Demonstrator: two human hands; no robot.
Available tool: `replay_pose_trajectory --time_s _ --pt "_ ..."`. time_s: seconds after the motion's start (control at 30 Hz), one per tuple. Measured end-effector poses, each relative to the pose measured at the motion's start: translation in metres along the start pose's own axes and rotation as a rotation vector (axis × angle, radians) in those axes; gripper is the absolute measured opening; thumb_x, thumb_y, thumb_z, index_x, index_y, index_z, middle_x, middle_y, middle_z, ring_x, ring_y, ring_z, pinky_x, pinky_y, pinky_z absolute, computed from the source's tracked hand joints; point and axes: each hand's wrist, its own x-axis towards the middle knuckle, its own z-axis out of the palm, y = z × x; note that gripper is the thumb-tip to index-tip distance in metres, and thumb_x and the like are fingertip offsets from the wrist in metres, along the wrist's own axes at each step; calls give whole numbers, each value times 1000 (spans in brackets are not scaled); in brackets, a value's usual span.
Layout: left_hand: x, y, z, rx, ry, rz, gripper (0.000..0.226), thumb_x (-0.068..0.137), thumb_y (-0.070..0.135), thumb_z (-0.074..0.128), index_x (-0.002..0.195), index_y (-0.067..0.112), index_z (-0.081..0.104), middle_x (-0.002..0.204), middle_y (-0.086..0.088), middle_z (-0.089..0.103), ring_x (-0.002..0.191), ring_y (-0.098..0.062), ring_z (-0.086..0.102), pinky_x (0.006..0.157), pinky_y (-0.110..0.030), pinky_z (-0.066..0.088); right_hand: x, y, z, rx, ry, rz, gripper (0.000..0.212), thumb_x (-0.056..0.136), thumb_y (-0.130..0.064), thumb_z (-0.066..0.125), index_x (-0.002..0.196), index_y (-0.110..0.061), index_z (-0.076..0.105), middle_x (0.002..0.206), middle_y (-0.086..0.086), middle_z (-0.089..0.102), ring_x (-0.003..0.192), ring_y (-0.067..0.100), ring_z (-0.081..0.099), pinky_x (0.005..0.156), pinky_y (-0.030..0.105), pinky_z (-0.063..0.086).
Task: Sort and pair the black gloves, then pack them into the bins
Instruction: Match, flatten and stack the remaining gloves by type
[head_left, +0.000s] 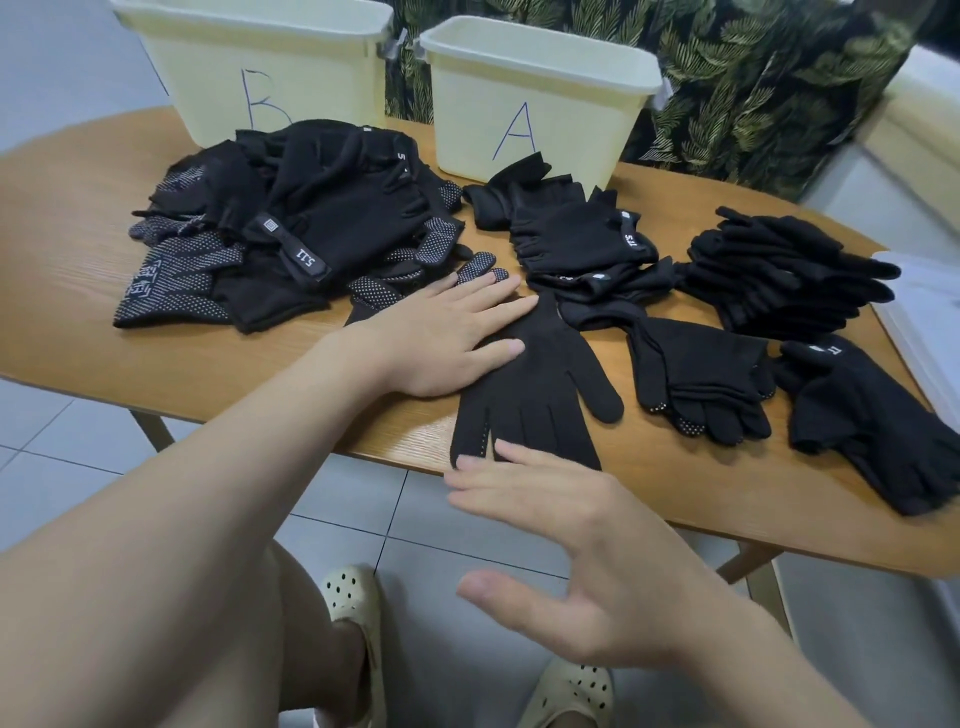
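The sorting step is in hand, judging by the big unsorted heap (291, 228) left of the flat glove (535, 384) and four neater stacks (789, 275) to its right. Bins B (249, 62) and A (535, 88) stand behind it. The glove lies spread, fingers toward the table edge (dotted grip barely showing). The left hand (441, 338) presses its cuff with straight fingers; the right hand (582, 551), open, touches its fingertips. Next likely calls for finding its mate.
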Motion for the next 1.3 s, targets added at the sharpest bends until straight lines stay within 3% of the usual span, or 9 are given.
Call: replay_pose_trajectory --time_s 0.13,0.3,0.37,0.5,0.67,0.77,0.9,1.13,1.3 --pt "-3 3 2 10 23 -17 95 81 86 7 163 39 3 171 10 -4 156 -7 -9 128 -38 -4 8 13 -16 62 212 31 41 98 -40 57 120 -9 74 129 -4 70 129 4 58 118 33 38" --pt "-13 9 2 -29 42 -22 115 70 100 19 163 34 7 171 8 1 157 -8 -6 128 -38 -4 24 50 -29 -163 175 289 53 101 -52 46 141 -20 60 154 -9 49 147 -4 30 125 27 22" --pt "-16 11 -1 -112 69 -25 107 78 94 29 163 30 16 171 7 11 157 -7 2 128 -35 -1 31 54 -28 -219 145 318 58 100 -53 44 147 -18 55 158 -8 44 147 -3 27 124 17 11" --pt "-16 5 -9 -243 257 -104 48 106 35 49 151 18 46 153 0 50 143 -18 42 118 -29 26 43 49 -23 -306 54 344 67 101 -57 39 156 -18 42 165 -4 34 153 5 22 124 18 4" --pt "-4 11 -14 -314 377 -222 50 98 36 62 145 22 53 123 5 71 116 -17 60 104 -33 43 41 45 -18 -353 -123 412 77 104 -61 30 165 -18 10 172 -4 -1 157 6 -8 124 23 -9" --pt "2 17 -15 -389 403 -290 57 95 43 65 147 23 51 116 8 71 109 -14 60 101 -33 45 40 45 -17 -387 -130 405 74 106 -57 28 165 -18 7 172 -4 -5 156 7 -12 124 25 -12" --pt "6 10 -16 -370 312 -312 53 91 46 70 137 23 60 112 8 65 110 -17 56 102 -38 45 40 46 -14 -398 -133 412 77 101 -61 20 165 -20 6 172 -5 -5 156 6 -12 125 28 -12" --pt "17 7 -19 -271 226 -388 47 86 60 68 116 24 64 108 7 50 122 -22 43 101 -44 43 39 39 -11 -407 -25 316 66 101 -51 31 158 -18 37 168 3 27 156 17 17 128 32 2" --pt "20 6 -22 -294 187 -389 40 86 58 70 105 25 58 101 7 49 121 -24 42 104 -46 40 32 36 -8 -356 -34 376 69 99 -60 24 157 -26 38 170 5 18 158 17 7 125 24 -8"
